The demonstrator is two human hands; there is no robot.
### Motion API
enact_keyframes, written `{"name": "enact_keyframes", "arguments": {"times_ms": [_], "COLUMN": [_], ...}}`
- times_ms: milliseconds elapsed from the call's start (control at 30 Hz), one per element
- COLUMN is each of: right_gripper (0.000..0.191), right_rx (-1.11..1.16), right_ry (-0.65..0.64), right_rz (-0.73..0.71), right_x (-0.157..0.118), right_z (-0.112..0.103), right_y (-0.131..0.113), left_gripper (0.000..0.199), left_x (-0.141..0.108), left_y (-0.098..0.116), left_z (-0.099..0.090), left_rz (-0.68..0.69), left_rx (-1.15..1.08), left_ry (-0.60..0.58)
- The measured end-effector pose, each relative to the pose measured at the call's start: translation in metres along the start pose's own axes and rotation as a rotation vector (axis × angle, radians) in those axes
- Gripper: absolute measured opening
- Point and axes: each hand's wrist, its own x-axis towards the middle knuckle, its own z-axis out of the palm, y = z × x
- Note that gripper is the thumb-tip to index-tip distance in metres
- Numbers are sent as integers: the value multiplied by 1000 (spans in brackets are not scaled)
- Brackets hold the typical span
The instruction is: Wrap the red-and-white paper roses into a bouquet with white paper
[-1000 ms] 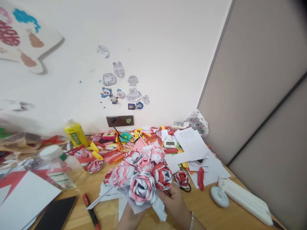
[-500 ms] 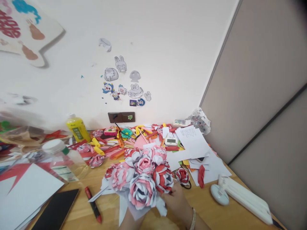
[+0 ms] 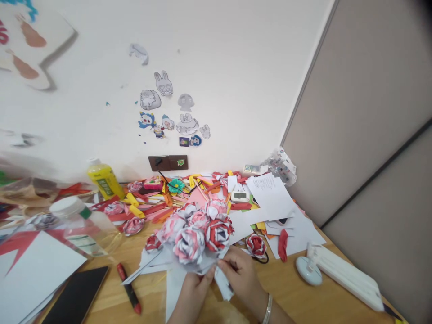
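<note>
A bouquet of several pink, red and white paper roses (image 3: 189, 243) is held above the wooden table, its lower part wrapped in pale paper. My left hand (image 3: 196, 288) grips the wrapping from below, thumb pressed on the paper. My right hand (image 3: 241, 272), with a bracelet at the wrist, pinches the wrapping's right side, where a white paper flap (image 3: 223, 282) hangs down. Loose red-and-white roses lie on either side, one at the right (image 3: 256, 245) and one at the left (image 3: 153, 243).
Left are a clear bottle (image 3: 81, 229), a yellow bottle (image 3: 105, 179), a red-and-black marker (image 3: 128, 289) and a black slab (image 3: 77, 297). Paper scraps line the wall. At right are white sheets (image 3: 270, 198), a timer (image 3: 240, 195) and a white lamp (image 3: 347, 276).
The bouquet has tilted away and its blooms sit slightly farther left. My left hand has come up into view at the wrapping, and my right hand shows more fully. The camera view has shifted slightly.
</note>
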Motion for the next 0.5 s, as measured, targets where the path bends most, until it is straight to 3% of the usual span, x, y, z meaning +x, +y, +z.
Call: {"name": "enact_keyframes", "arguments": {"times_ms": [100, 200, 367, 500], "right_gripper": [28, 26, 24, 22], "right_rx": [-95, -194, -275, -222], "right_ry": [-7, -51, -90, -121], "right_rz": [-14, -95, -127, -125], "right_x": [-2, -5, -3, -1], "right_z": [5, 7, 5, 4], "right_y": [2, 1, 0, 2], "left_gripper": [59, 62, 55, 47], "left_x": [3, 4, -1, -1], "left_y": [5, 3, 1, 1], "left_z": [5, 7, 9, 5], "left_rz": [-148, -239, -246, -159], "left_rx": [-187, -339, -455, -277], "left_ry": [-168, -201, -131, 79]}}
